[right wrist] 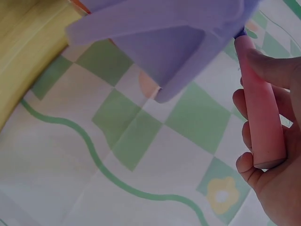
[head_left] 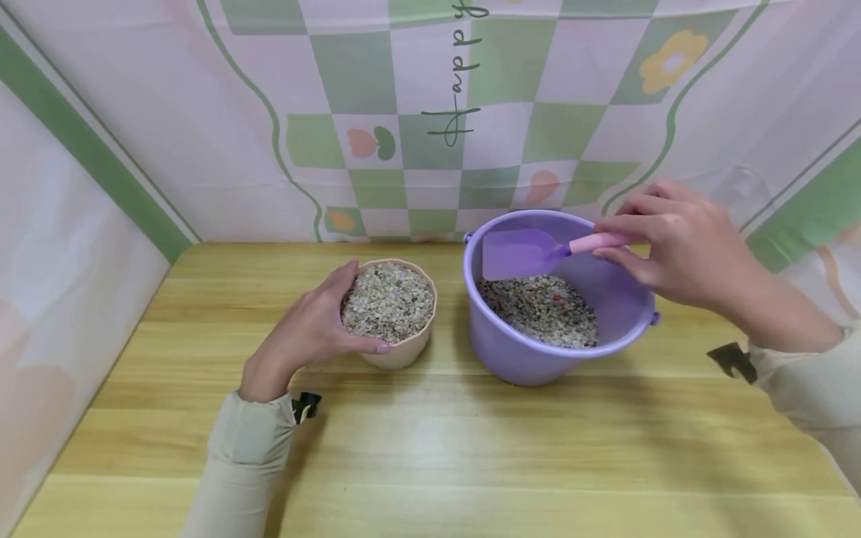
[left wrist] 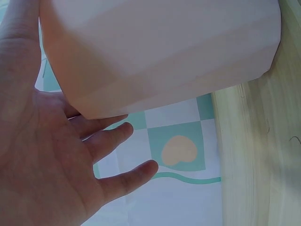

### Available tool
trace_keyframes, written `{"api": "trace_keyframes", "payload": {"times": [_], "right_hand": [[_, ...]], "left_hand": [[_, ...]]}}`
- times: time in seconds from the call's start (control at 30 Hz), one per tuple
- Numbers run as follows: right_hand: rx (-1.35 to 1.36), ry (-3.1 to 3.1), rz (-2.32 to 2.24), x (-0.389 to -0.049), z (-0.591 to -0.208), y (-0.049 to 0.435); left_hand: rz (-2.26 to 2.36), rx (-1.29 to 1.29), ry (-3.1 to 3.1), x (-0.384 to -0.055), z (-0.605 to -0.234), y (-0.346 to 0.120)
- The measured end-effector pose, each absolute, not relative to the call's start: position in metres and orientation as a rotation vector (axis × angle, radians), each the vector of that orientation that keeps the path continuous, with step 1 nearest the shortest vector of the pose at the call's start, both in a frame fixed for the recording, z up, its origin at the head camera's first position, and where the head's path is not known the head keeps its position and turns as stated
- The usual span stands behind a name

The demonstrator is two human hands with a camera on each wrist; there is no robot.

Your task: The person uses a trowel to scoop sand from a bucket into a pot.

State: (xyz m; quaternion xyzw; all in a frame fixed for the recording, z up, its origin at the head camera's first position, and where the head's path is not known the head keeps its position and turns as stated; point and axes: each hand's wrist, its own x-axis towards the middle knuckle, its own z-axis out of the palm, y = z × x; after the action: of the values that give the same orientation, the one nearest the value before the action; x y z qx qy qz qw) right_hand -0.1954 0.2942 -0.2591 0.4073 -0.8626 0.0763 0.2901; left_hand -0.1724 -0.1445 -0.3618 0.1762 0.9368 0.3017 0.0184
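A small cream pot (head_left: 397,355) with a peach rim stands on the table, filled to near its rim with mixed gravel (head_left: 389,301). My left hand (head_left: 309,321) holds it from the left, thumb along the front rim and fingers round the far side. To its right is a purple bucket (head_left: 531,366) with a lower layer of gravel (head_left: 545,310). My right hand (head_left: 686,239) grips the pink handle (right wrist: 261,108) of a toy shovel (head_left: 521,254). The shovel's purple flat blade hangs over the bucket's opening, above the gravel. In the left wrist view, the pot's faceted wall (left wrist: 164,52) touches my hand.
The wooden table (head_left: 430,456) runs forward to a checked green and white cloth (head_left: 430,90) hanging behind the pot and bucket. Small side lugs (head_left: 655,319) stick out from the bucket's rim. Another cloth wall (head_left: 60,299) rises along the left edge.
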Motion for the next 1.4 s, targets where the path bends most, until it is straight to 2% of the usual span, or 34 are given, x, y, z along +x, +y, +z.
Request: {"api": "trace_keyframes", "payload": {"times": [0.77, 1.4], "right_hand": [[1.150, -2.589, 0.172, -0.198, -0.288, 0.290], [1.095, -2.758, 0.218, -0.193, -0.288, 0.289]], "left_hand": [[0.948, 0.542, 2.894, -0.172, -0.361, -0.145], [0.930, 0.543, 2.903, -0.171, -0.359, -0.143]]}}
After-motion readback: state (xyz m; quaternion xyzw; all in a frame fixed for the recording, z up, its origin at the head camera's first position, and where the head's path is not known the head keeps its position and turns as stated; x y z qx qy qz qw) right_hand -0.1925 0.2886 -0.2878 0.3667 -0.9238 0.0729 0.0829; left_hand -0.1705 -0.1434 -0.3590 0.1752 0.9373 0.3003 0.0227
